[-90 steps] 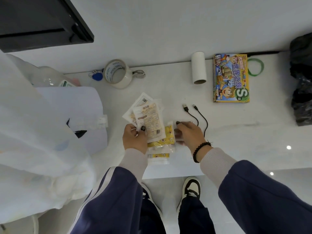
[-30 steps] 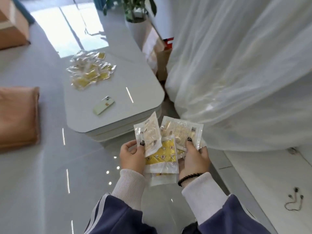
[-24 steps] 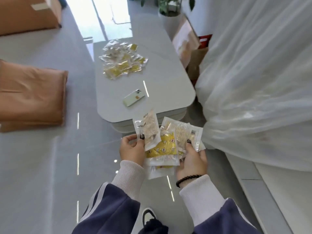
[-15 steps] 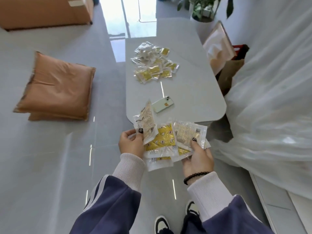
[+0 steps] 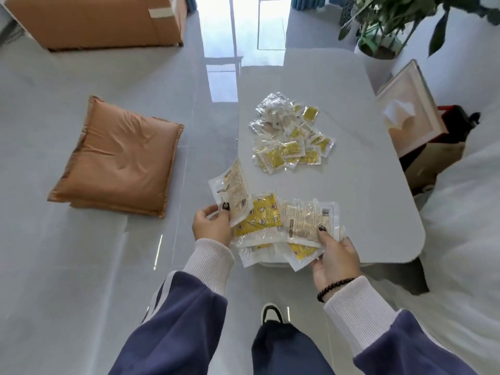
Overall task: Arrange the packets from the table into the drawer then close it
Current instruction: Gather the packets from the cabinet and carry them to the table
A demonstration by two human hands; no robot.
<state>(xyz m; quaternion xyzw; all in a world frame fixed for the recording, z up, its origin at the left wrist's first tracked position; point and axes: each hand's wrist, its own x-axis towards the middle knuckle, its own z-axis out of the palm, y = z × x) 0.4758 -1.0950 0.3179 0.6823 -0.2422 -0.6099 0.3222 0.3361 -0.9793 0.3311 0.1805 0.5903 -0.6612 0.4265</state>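
Print covers the held packets (image 5: 273, 220) and the packet pile (image 5: 290, 138), all too small to read.

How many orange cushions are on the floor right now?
2: stacked cushions on the floor left of the white table; the lower one shows only as an edge. More could be hidden.

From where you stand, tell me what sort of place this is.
Probably a home living room: a low white table on glossy floor, an orange floor cushion beside it, and a potted plant behind.
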